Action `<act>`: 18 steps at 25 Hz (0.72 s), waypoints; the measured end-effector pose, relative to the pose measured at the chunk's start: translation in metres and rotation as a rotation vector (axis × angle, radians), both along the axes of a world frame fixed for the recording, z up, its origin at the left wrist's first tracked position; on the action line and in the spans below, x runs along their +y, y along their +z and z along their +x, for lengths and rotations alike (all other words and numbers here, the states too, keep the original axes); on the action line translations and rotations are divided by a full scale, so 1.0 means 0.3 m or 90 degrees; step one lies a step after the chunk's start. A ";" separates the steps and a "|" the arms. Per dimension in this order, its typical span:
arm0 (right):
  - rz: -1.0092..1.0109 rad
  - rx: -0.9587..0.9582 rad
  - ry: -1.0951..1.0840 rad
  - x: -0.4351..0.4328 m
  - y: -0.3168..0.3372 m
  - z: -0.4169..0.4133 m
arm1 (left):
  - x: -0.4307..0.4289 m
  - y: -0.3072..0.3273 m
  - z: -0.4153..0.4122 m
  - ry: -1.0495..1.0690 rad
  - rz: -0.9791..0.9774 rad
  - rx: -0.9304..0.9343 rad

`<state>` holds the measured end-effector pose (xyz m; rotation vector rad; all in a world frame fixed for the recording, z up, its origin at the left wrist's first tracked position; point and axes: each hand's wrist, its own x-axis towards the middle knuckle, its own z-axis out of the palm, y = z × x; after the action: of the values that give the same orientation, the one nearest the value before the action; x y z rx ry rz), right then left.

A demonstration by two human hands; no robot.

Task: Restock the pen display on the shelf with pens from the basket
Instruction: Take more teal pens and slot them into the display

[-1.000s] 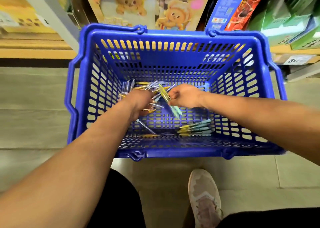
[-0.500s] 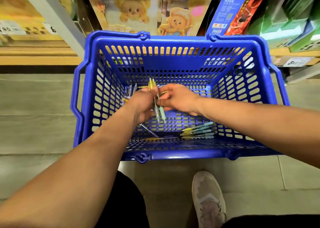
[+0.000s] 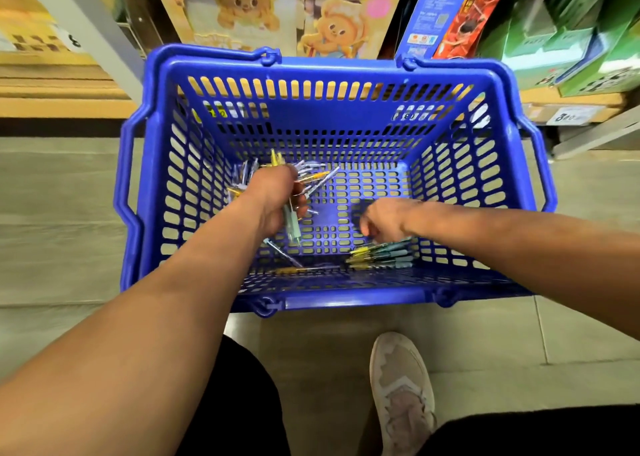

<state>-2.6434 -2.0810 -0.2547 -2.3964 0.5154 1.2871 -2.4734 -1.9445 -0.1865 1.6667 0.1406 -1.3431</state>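
My left fingers (image 3: 300,197) are curling tight round a small bundle of pens (image 3: 291,225), with green barrels poking down below the fist and a yellow end sticking up above it. The left hand (image 3: 275,196) is hovering inside the blue basket (image 3: 329,66), over its far-left part, just above a loose heap of pens (image 3: 317,175) lying in that corner. The fingers of my right hand (image 3: 381,220) are pointing downward and smearing into blur, so I cannot tell whether they are pinching anything. That hand is hanging just above a neat cluster of pens (image 3: 382,256) resting on the basket bottom by the near wall. A single pen (image 3: 282,252) is lying between the two groups. The basket is sitting on the grey floor (image 3: 62,220) in front of shelf boxes (image 3: 242,8), and my pale shoe (image 3: 401,386) is standing just behind it.
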 end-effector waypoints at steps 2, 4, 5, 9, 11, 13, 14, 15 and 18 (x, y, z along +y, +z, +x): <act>-0.073 0.069 0.152 -0.001 -0.032 -0.038 | 0.000 -0.009 0.007 -0.026 0.003 -0.002; -0.102 0.070 0.177 -0.001 -0.046 -0.051 | -0.001 -0.016 0.010 -0.037 0.002 -0.004; -0.119 0.078 0.186 0.007 -0.043 -0.051 | -0.002 -0.017 0.010 -0.041 0.002 -0.005; -0.126 0.086 0.220 0.021 -0.032 -0.039 | 0.000 -0.010 0.005 -0.050 0.017 0.033; -0.082 0.032 0.151 -0.008 -0.024 -0.022 | 0.000 -0.017 0.005 -0.056 0.029 0.038; 0.000 -0.072 -0.005 -0.042 0.000 0.011 | -0.002 -0.022 0.004 -0.051 0.037 0.022; 0.038 -0.142 -0.102 -0.049 0.017 0.030 | -0.004 -0.021 0.000 -0.051 0.040 0.016; 0.085 -0.209 -0.215 -0.048 0.035 0.053 | -0.006 -0.024 -0.003 -0.050 0.041 0.013; 0.271 -0.332 -0.524 -0.005 0.087 0.129 | -0.017 -0.020 -0.018 -0.054 0.025 0.025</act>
<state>-2.6047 -2.0826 -0.2286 -1.7409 0.8320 0.3459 -2.4788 -1.9497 -0.1925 1.6957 0.1205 -1.4447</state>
